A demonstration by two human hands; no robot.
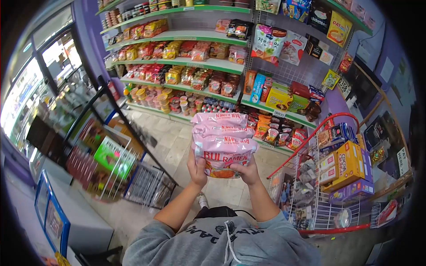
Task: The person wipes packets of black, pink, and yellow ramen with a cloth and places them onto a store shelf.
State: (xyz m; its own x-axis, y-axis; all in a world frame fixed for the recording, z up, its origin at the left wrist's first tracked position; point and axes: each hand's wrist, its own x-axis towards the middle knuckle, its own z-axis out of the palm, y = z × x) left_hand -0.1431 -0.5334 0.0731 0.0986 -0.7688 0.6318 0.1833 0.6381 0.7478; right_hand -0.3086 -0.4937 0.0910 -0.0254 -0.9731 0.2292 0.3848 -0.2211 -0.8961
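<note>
Both hands grip a stack of pink ramen packs [224, 145] held out in front of my chest, several packs one behind another with "BUL RAMEN" printed in red. My left hand [196, 169] presses the near pack's left side, its thumb on the front. On the right side, my right hand [246, 170] holds the same packs, thumb across the lower front corner. The fingers behind the stack are hidden. Beyond the packs stand shelves [186, 60] lined with noodle packs and cups.
At right, a red-framed wire rack [306, 177] carries snack boxes, including a yellow cocoa crunch box [348, 166]. A black-framed rack with wire baskets [148, 184] stands at left, near a white freezer [88, 221] with a blue-framed lid. Pale floor tiles [177, 153] lie between them.
</note>
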